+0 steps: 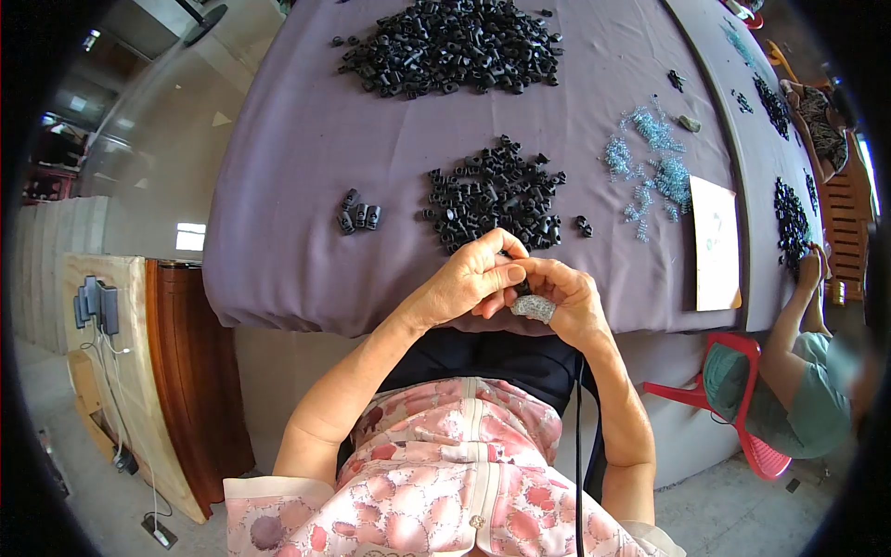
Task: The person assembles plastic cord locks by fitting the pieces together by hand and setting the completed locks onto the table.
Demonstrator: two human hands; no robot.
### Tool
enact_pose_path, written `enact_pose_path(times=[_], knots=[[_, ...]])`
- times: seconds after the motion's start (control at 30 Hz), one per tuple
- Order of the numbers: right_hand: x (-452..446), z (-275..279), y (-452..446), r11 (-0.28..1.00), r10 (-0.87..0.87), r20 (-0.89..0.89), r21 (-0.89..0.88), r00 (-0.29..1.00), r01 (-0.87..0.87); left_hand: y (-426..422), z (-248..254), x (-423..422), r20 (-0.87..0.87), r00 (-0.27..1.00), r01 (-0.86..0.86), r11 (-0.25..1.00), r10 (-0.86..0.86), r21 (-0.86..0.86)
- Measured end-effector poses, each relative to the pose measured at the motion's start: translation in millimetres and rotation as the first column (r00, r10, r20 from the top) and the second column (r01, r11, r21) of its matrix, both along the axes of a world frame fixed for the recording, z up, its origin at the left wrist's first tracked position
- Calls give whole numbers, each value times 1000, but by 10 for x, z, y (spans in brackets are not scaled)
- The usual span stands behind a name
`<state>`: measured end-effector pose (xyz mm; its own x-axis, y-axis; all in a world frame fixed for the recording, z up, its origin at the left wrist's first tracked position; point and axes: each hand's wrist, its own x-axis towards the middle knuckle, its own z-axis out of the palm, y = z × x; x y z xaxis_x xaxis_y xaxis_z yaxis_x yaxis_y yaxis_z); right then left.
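My left hand [469, 281] and my right hand [568, 299] meet at the table's front edge, fingers pinched together. Between the fingertips a small black plastic part [521, 289] shows, mostly hidden. A silvery-white wrap [534, 307] sits at the fingers of my right hand. Just beyond my hands lies a pile of small black plastic pieces [497, 190]. Left of it is a small group of black cylindrical pieces [359, 215] that look like cord locks. Thin bluish metal springs [670, 178] lie scattered in loose clumps to the right.
A bigger heap of black pieces [455, 46] covers the far part of the purple-grey tablecloth [306, 139]. A white sheet or board [715, 243] lies at the right. Beside a red chair [742, 381], another person [798, 371] reaches toward black pieces [791, 223].
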<state>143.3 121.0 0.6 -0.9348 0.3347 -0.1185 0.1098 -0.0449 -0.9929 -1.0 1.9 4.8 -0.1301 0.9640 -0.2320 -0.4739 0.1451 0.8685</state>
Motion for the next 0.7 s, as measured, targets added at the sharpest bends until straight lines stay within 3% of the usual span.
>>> enact_pose_path(times=[0.2,0.3,0.5,0.7], knots=[[-34,0,-89,987,-101,-109,116,989,114,2,-78,-12,86,995,-48,997,42,61],[-44,68,-65,906,-95,-65,407,993,114,-1,-71,15,102,993,-68,996,61,65],[-14,-31,-63,897,-151,-50,414,987,158,4,-43,32,61,996,-67,996,64,51],[-37,33,-102,790,-125,-130,586,984,178,30,-128,67,55,997,-63,995,59,72]])
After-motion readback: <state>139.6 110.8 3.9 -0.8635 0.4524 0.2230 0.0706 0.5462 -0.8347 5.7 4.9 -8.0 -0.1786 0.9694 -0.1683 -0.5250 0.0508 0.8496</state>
